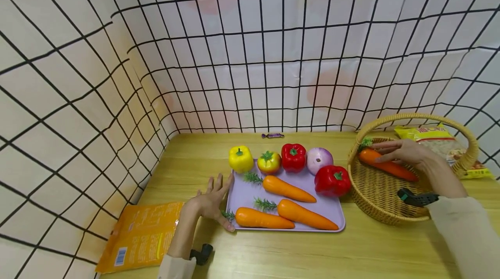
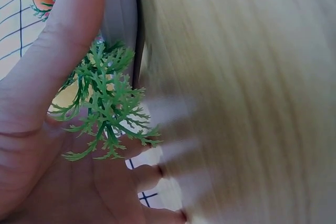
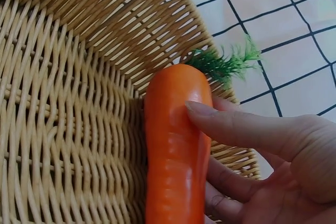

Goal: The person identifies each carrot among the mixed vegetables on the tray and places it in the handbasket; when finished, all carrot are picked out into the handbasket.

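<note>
Inside the wicker basket (image 1: 376, 201), my right hand (image 1: 410, 153) holds an orange carrot (image 3: 176, 145) with a green leafy top. In the right wrist view the thumb lies on the carrot and the fingers curl along its far side. My left hand (image 1: 211, 201) spreads its fingers at the left edge of a lilac tray (image 1: 250, 190). Close to its palm are the green leaves (image 2: 107, 98) of the lowest carrot (image 1: 263, 218). Two more carrots, one upper (image 1: 287, 188) and one lower right (image 1: 306, 214), lie on the tray.
Along the tray's back and right sit a yellow pepper (image 1: 241, 159), a yellow-red tomato-like vegetable (image 1: 269, 162), two red peppers (image 1: 294, 157) and a purple onion (image 1: 319, 160). An orange packet (image 1: 144, 235) lies left, a yellow bag (image 1: 437, 140) behind the basket, a purple wrapped candy (image 1: 272, 135) behind the tray.
</note>
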{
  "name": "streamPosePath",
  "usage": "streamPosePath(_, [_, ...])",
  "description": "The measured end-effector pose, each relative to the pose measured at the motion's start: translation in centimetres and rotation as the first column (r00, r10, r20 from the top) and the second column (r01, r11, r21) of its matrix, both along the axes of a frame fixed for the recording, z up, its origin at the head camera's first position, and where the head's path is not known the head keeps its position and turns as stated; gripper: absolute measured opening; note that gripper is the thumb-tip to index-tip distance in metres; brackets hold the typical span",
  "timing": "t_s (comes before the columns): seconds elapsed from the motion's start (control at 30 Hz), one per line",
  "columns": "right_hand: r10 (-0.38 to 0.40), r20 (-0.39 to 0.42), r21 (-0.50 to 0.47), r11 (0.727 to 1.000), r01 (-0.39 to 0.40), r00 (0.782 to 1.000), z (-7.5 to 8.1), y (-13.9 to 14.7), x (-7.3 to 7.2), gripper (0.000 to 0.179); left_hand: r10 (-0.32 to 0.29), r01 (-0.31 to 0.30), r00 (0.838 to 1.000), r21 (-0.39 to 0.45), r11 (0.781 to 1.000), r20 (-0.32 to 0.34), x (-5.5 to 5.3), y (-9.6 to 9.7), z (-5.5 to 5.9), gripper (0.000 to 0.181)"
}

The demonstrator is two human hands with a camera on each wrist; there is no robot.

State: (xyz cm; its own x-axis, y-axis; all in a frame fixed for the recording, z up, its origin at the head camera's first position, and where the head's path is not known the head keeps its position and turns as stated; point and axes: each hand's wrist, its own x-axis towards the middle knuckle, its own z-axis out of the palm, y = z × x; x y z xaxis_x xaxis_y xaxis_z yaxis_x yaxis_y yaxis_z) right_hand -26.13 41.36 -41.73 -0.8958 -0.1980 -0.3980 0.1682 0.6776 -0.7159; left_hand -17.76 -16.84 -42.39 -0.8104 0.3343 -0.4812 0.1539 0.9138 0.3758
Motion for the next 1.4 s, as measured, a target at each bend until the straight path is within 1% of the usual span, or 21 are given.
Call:
streamPosePath(0.07, [0.010, -0.019, 0.015, 1.000, -0.010, 1.000, 0.3, -0.1, 0.1, 0.075, -0.005, 0.005, 1.000, -0.006, 1.000, -0.002, 0.0, 0.1, 0.0, 0.147])
streamPosePath(0.2, [0.019, -0.055, 0.002, 1.000, -0.019, 0.998, 1.5, -0.5, 0.6, 0.074, -0.011, 0.011, 1.000, -0.011, 1.000, -0.003, 0.0, 0.1, 0.0, 0.148])
streamPosePath(0.3, [0.065, -0.116, 0.025, 0.998, -0.063, 0.991, 2.6, -1.0, 1.1, 0.069, -0.013, 0.013, 1.000, -0.012, 1.000, 0.002, 0.0, 0.1, -0.1, 0.148])
streamPosePath(0.37, [0.099, -0.162, 0.059, 0.994, -0.091, 0.982, 3.3, -1.4, 1.7, 0.066, -0.015, 0.015, 1.000, -0.011, 1.000, 0.002, -0.1, 0.0, -0.1, 0.148])
streamPosePath(0.43, [0.125, -0.192, 0.079, 0.991, -0.111, 0.973, 3.9, -1.9, 2.4, 0.065, -0.015, 0.015, 1.000, -0.009, 1.000, 0.005, -0.1, 0.0, -0.2, 0.148])
streamPosePath(0.53, [0.110, -0.191, 0.074, 0.993, -0.097, 0.975, 5.0, -2.6, 3.7, 0.071, -0.010, 0.010, 1.000, -0.004, 1.000, 0.006, 0.0, -0.1, -0.3, 0.148])
streamPosePath(0.63, [0.092, -0.187, 0.089, 0.993, -0.076, 0.978, 5.8, -3.2, 5.1, 0.077, -0.003, 0.003, 1.000, -0.002, 1.000, 0.008, 0.0, -0.1, -0.4, 0.148])
streamPosePath(0.7, [0.086, -0.215, 0.106, 0.992, -0.064, 0.973, 6.0, -3.5, 6.0, 0.076, -0.002, 0.002, 1.000, -0.004, 1.000, 0.008, 0.0, -0.1, -0.4, 0.148])
streamPosePath(0.8, [0.082, -0.278, 0.126, 0.991, -0.049, 0.957, 6.2, -3.8, 7.3, 0.070, -0.002, 0.003, 1.000, -0.006, 1.000, 0.005, 0.0, -0.1, -0.4, 0.148])
streamPosePath(0.83, [0.084, -0.302, 0.123, 0.991, -0.048, 0.949, 6.2, -3.9, 7.7, 0.067, -0.004, 0.004, 1.000, -0.007, 1.000, 0.003, 0.0, -0.1, -0.3, 0.148])
streamPosePath(0.97, [0.067, -0.358, 0.088, 0.995, -0.038, 0.931, 6.4, -4.9, 9.2, 0.057, -0.001, 0.001, 1.000, -0.004, 1.000, 0.004, 0.0, -0.2, -0.3, 0.148])
streamPosePath(1.07, [0.049, -0.371, 0.030, 0.999, -0.041, 0.927, 6.6, -6.3, 10.5, 0.049, 0.001, -0.001, 1.000, 0.000, 1.000, 0.003, 0.1, -0.2, -0.2, 0.148])
streamPosePath(1.1, [0.052, -0.393, 0.017, 0.999, -0.049, 0.918, 6.6, -6.8, 10.9, 0.047, -0.001, 0.001, 1.000, 0.000, 1.000, 0.000, 0.0, -0.1, -0.2, 0.148])
streamPosePath(1.13, [0.053, -0.402, -0.010, 0.998, -0.062, 0.914, 6.7, -7.5, 11.3, 0.045, -0.002, 0.002, 1.000, 0.000, 1.000, -0.001, 0.0, -0.1, -0.1, 0.148])
streamPosePath(1.23, [0.087, -0.437, -0.100, 0.984, -0.144, 0.895, 6.6, -9.4, 12.4, 0.043, -0.005, 0.005, 1.000, -0.002, 1.000, 0.000, 0.0, -0.1, -0.1, 0.148])
streamPosePath(1.27, [0.098, -0.456, -0.114, 0.979, -0.168, 0.885, 6.6, -10.1, 12.7, 0.042, -0.004, 0.004, 1.000, -0.003, 1.000, 0.002, 0.1, -0.1, -0.1, 0.148])
streamPosePath(1.33, [0.121, -0.472, -0.117, 0.973, -0.199, 0.873, 6.6, -11.5, 13.1, 0.042, -0.005, 0.005, 1.000, -0.007, 1.000, 0.003, 0.1, -0.1, -0.1, 0.147])
streamPosePath(1.4, [0.133, -0.455, -0.106, 0.974, -0.202, 0.881, 6.5, -13.0, 13.3, 0.040, -0.009, 0.009, 1.000, -0.009, 1.000, 0.000, 0.1, 0.0, -0.1, 0.147])
